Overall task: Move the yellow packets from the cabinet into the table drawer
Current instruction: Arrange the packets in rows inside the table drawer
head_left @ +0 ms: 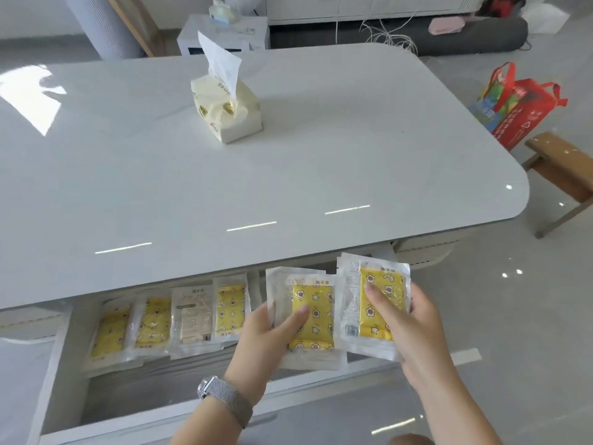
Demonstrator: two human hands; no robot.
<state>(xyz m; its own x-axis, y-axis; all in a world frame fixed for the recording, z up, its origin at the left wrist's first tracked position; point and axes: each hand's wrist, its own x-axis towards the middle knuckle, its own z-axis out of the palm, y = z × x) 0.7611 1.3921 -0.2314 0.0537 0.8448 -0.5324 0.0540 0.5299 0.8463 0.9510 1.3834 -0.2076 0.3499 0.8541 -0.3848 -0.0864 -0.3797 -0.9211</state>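
Observation:
The white table drawer (61,374) stands pulled out under the table's near edge. Several yellow packets in clear wrappers (154,322) lie in a row along its back, one turned with its printed white back up. My left hand (266,345) grips a yellow packet (313,319) over the drawer's right part, thumb on its front. My right hand (407,329) holds another yellow packet (380,303), perhaps a small stack, just to the right, with the thumb across its face. The cabinet is not in view.
A white glossy table (288,162) fills the middle, with a soft tissue pack (226,110) on it. A wooden stool (564,175) and a red shopping bag (519,110) stand to the right on the floor. A white box (224,36) sits behind the table.

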